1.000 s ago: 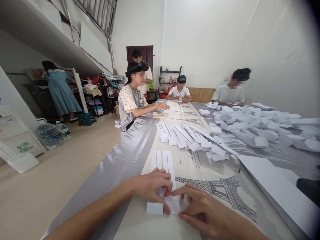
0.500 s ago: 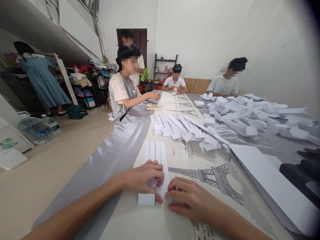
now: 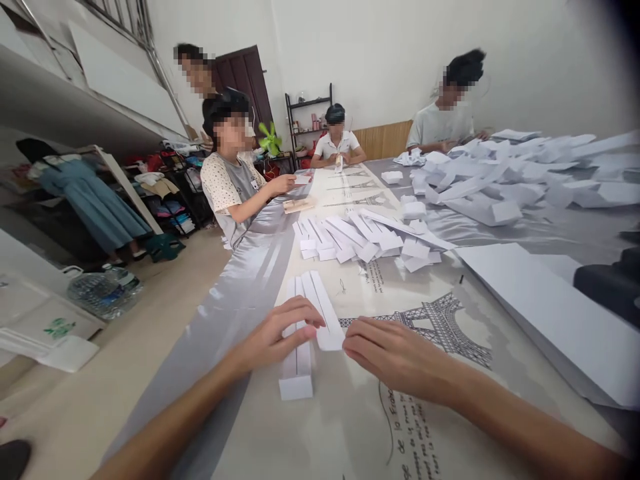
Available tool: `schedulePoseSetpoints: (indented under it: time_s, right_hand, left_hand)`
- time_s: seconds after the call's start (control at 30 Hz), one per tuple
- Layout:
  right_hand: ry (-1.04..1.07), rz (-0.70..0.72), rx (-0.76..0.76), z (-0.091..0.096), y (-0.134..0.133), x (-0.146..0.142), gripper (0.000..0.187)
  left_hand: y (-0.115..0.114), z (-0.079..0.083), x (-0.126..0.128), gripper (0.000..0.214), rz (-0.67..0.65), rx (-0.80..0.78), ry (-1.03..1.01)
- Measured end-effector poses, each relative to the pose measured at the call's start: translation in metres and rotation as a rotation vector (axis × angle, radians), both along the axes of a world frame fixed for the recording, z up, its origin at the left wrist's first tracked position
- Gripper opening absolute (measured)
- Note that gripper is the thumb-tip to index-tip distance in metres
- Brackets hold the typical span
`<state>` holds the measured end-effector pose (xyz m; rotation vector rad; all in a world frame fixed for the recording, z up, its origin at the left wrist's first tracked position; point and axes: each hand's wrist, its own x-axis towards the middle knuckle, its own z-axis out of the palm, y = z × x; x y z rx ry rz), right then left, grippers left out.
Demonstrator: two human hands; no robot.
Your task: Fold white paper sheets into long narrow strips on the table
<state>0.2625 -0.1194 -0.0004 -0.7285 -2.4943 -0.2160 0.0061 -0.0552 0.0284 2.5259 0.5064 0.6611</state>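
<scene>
My left hand (image 3: 280,333) rests palm down on a long folded white paper strip (image 3: 297,370) lying on the table, fingers stretched over it. Beside it a second folded strip (image 3: 323,308) angles away to the right, its near end just in front of my right hand (image 3: 395,357). That hand hovers with fingers extended, fingertips close to the strip's end; whether they touch it is unclear. Both hands sit over a table cover printed with a tower drawing (image 3: 440,320).
Several folded strips lie in a heap (image 3: 360,243) mid-table, and a larger pile (image 3: 505,180) spreads at the right. A stack of white sheets (image 3: 545,313) lies by my right arm. Three people sit along the table; one stands behind. Water bottles (image 3: 103,293) stand on the floor.
The right-hand strip has swung away from the left ones, and my right hand has drawn back from it. My view has tilted and shifted right.
</scene>
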Motion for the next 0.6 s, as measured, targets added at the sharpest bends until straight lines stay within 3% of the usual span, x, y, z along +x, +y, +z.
schedulePoseSetpoints:
  time_s: [0.2, 0.37, 0.6]
  right_hand:
    - [0.190, -0.010, -0.004, 0.008, 0.000, 0.000, 0.020]
    - [0.290, 0.016, -0.087, 0.006, 0.000, 0.000, 0.012]
    - [0.231, 0.016, -0.056, 0.001, -0.006, -0.002, 0.022]
  left_hand:
    - [-0.014, -0.012, 0.013, 0.006, -0.017, 0.480, -0.161]
    - [-0.021, -0.018, 0.018, 0.005, 0.040, 0.534, -0.275]
    - [-0.027, -0.014, 0.014, 0.010, 0.025, 0.689, -0.133]
